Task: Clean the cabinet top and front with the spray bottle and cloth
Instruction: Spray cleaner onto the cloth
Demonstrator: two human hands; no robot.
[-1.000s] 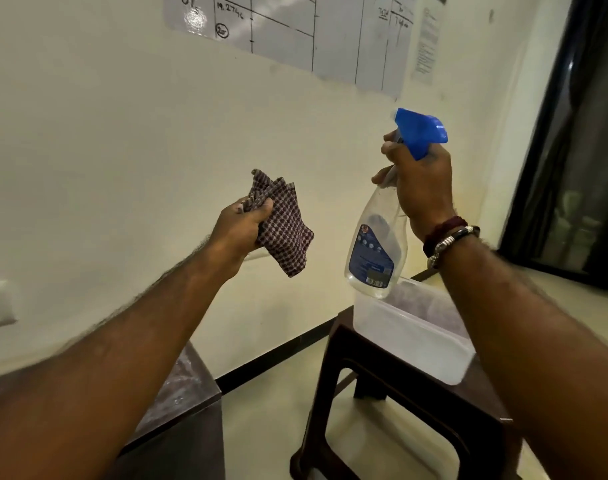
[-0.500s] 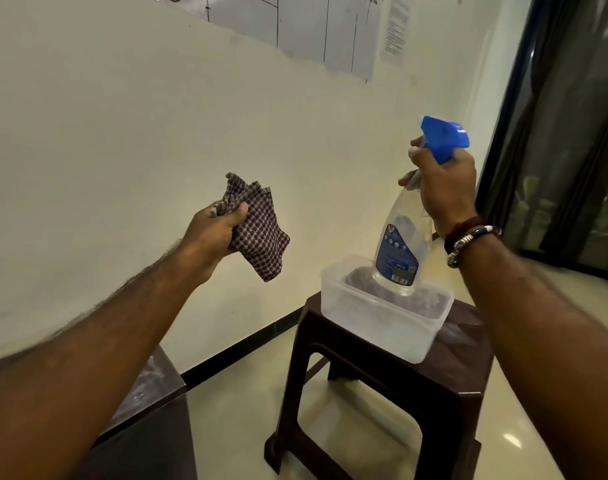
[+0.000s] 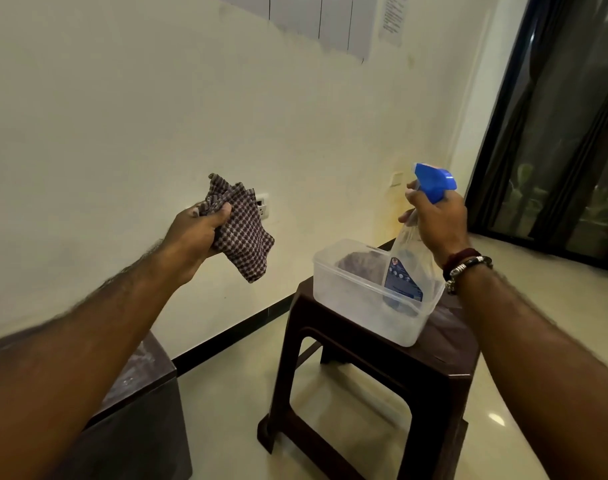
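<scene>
The left hand [image 3: 195, 233] grips the checked cloth [image 3: 242, 233] in closed fingers, in the air before the wall. The right hand [image 3: 437, 220] holds the spray bottle [image 3: 408, 268] by its neck, its bottom inside the clear tub [image 3: 347, 296] on the stool [image 3: 382, 368]. The cabinet [image 3: 139, 375] stands at lower left.

Left hand [image 3: 191, 233] grips cloth [image 3: 242, 233]; right hand [image 3: 437, 220] grips spray bottle [image 3: 408, 265]

office-like room: wall chart [image 3: 316, 19], tiled floor [image 3: 347, 403].
</scene>
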